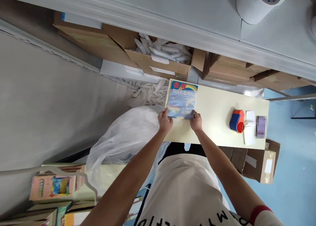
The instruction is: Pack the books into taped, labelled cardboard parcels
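Note:
A blue picture book (182,102) with red and white Chinese lettering and a yellow banana on its cover lies on the pale yellow table (212,104). A glossy, whitish film seems to cover most of it below the title. My left hand (165,121) is closed at its lower left corner, thumb and fingers on the edge. At the lower right corner, my right hand (196,121) pinches the edge in the same way. My fingertips are partly hidden under the book.
A red and blue tape dispenser (237,121) stands at the right, beside white papers (249,134) and a blurred purple item (261,127). A large clear plastic bag (123,134) hangs at the left. White packets fill a cardboard box (160,67) under the grey shelf (158,9).

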The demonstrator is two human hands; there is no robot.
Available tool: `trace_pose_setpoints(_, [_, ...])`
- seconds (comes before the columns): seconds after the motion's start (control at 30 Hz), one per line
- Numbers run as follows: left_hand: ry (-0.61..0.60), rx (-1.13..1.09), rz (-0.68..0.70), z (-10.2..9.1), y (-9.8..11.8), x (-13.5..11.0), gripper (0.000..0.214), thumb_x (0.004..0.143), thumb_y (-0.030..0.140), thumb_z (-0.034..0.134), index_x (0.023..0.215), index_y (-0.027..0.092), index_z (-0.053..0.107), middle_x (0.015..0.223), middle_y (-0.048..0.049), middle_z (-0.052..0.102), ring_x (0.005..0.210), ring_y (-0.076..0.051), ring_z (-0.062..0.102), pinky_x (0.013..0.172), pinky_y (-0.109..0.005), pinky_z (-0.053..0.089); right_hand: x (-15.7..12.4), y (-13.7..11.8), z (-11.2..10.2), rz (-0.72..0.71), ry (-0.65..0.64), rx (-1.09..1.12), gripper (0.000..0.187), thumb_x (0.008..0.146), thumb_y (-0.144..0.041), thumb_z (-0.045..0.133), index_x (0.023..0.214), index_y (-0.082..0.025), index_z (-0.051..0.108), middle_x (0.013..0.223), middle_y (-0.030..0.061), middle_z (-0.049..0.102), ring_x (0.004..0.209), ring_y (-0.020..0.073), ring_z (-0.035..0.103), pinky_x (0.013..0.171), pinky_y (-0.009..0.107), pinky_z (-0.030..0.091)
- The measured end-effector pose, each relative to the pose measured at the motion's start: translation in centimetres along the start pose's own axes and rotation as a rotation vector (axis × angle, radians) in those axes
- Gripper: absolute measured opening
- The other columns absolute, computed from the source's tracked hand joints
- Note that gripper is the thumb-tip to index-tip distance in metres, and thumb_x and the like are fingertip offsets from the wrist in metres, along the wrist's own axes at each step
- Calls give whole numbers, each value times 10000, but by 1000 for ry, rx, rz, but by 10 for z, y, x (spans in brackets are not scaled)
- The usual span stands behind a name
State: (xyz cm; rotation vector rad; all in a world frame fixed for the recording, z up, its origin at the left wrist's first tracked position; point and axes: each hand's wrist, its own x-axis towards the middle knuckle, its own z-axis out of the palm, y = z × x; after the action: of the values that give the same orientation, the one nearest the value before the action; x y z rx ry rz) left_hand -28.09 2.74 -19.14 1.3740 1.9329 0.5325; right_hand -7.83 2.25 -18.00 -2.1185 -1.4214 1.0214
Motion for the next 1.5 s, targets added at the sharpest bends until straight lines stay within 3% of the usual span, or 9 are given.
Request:
trace_pose_setpoints(0.13, [18,-31,-37,4,0,-2,684,735,136,596,1403,116,447,1244,-173,497,1255,-326,458,1129,-462,333,-1,3,-4,4,-20,28,616,755,-161,584,1368,-178,517,1063,99,603,977,220,607,971,422,503])
trace_pose_setpoints(0.37, [64,-111,-53,3,3,-14,774,701,134,598,1441,116,371,1330,-173,481,1309,-326,430,1170,-479,287,-5,16,-13,51,-41,173,669,735,-313,673,1371,-207,494,1146,103,606,960,217,614,882,409,542])
trace_pose_setpoints(0.6, [105,-185,-157,2,20,-56,725,674,162,611,1381,141,451,1431,-187,454,1403,-375,341,1167,-530,282,-29,28,-59,72,-121,184,655,706,-336,663,1339,-230,532,1189,115,596,831,186,658,708,340,572])
trace_pose_setpoints(0.73, [121,-320,-203,-3,31,-102,497,666,222,642,1162,195,621,1335,-150,568,1363,-361,420,1154,-516,314,-56,40,-90,122,-198,337,582,673,-349,668,1242,-251,594,1106,80,622,730,162,659,613,297,544])
trace_pose_setpoints(0.83, [179,-375,-254,-3,34,-152,337,668,274,651,1002,233,669,1144,-110,681,1169,-321,603,1021,-472,470,-78,50,-105,169,-320,490,531,650,-416,695,1151,-250,631,1052,73,634,714,170,664,610,303,531])
trace_pose_setpoints(0.97, [247,-453,-375,6,27,-226,240,659,313,647,887,243,668,932,-75,733,853,-270,705,776,-409,569,-103,58,-115,222,-482,567,516,562,-467,748,1014,-234,662,911,36,649,674,162,640,615,300,508])
trace_pose_setpoints(1.1, [325,-535,-497,16,19,-286,254,622,353,670,856,253,675,874,-57,738,774,-264,700,755,-407,571,-118,57,-119,252,-643,512,464,511,-411,802,922,-230,684,840,18,666,642,151,615,597,280,478])
trace_pose_setpoints(1.27, [424,-643,-552,16,21,-327,302,615,397,692,883,260,680,872,-58,739,779,-271,695,787,-438,569,-128,41,-111,196,-765,409,433,497,-423,802,866,-221,696,801,12,654,646,151,605,604,281,472])
trace_pose_setpoints(1.5, [532,-671,-562,-4,13,-385,397,650,451,682,977,226,677,1004,-109,731,866,-267,693,800,-413,561,-166,-9,-68,38,-957,328,468,476,-440,808,861,-201,693,805,8,654,648,149,587,620,282,460])
